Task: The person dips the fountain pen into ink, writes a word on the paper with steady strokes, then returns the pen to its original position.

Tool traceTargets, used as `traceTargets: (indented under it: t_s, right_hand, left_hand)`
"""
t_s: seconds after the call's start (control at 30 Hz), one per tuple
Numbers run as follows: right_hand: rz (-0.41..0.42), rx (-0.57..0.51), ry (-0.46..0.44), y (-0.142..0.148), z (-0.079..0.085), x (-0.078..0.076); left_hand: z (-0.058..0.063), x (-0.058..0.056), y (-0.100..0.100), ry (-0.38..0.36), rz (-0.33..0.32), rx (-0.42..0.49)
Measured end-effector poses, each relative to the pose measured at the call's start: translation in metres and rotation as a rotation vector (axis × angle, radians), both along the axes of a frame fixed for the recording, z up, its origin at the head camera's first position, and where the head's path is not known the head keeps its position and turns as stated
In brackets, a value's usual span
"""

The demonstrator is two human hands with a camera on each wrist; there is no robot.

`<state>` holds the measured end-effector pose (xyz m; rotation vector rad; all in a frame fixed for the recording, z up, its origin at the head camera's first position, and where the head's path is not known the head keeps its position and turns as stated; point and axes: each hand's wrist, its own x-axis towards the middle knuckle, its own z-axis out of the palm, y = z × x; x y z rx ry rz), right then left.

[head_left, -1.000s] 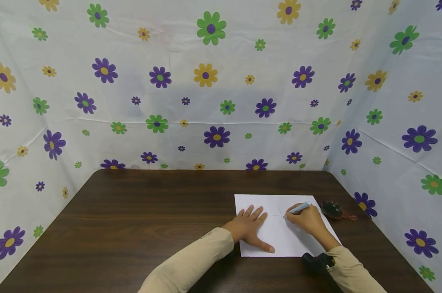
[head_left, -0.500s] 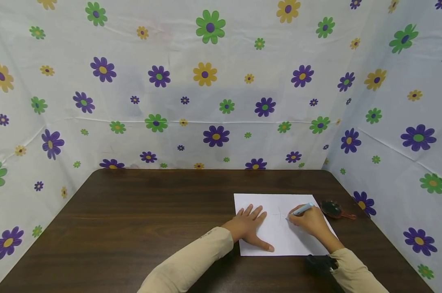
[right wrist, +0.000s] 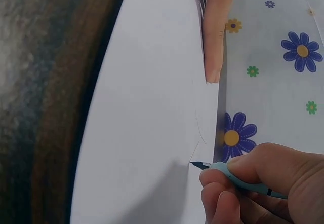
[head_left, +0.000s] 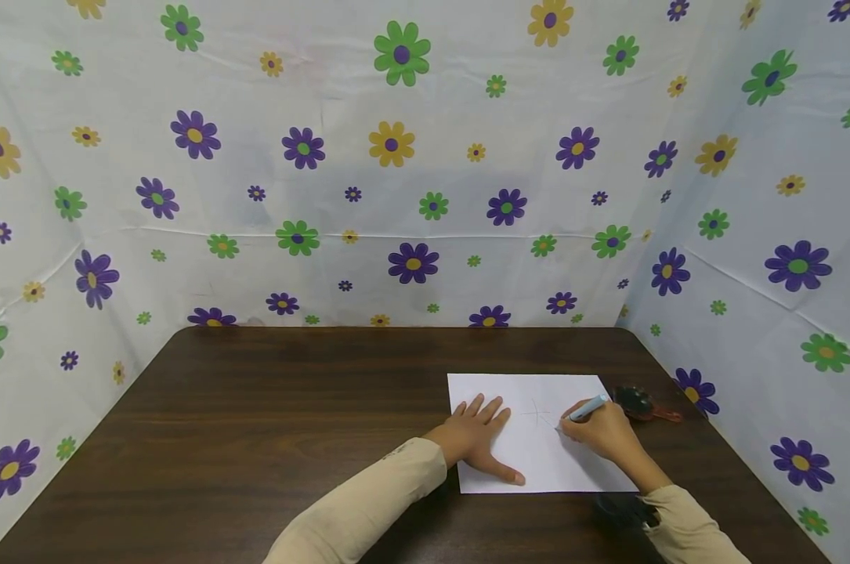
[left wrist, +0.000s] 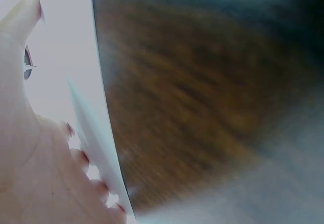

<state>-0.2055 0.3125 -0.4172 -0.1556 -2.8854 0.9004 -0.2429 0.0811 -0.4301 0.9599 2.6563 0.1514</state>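
Note:
A white sheet of paper [head_left: 495, 384] lies on the table, with a few thin crossing lines near its middle. My left hand [head_left: 475, 440] rests spread on the paper's left part, thumb pointing toward the near edge. My right hand [head_left: 603, 431] pinches a light blue pen [head_left: 588, 407] over the right part. In the right wrist view the pen [right wrist: 253, 186] has its dark tip on the paper [right wrist: 136, 82], at the end of a thin line. The palm of my left hand [left wrist: 45, 168] shows in the left wrist view.
A dark oval object with a reddish handle [head_left: 639, 403], perhaps a hairbrush, lies just right of the paper. The brown wooden table [head_left: 255, 407] extends far to the left. Flower-printed cloth [head_left: 396, 180] hangs behind and at both sides.
My right hand has moved the pen slightly right and toward me, and a slanting line now crosses the earlier marks. My left hand has stayed in place on the paper.

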Motion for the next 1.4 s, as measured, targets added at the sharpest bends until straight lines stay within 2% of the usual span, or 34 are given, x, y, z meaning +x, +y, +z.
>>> traceTargets:
  t_s: [0.73, 1.17, 1.4]
  right_hand:
    - [-0.002, 0.012, -0.037, 0.008, 0.004, 0.011]
    - [0.009, 0.012, -0.062, 0.010, 0.005, 0.010]
    - [0.003, 0.036, -0.060, 0.007, 0.005, 0.008]
  left_hand:
    - [0.000, 0.002, 0.000, 0.000, -0.002, -0.001]
    - [0.002, 0.001, 0.000, -0.017, -0.009, 0.001]
    - [-0.005, -0.004, 0.002, -0.016, -0.006, 0.002]
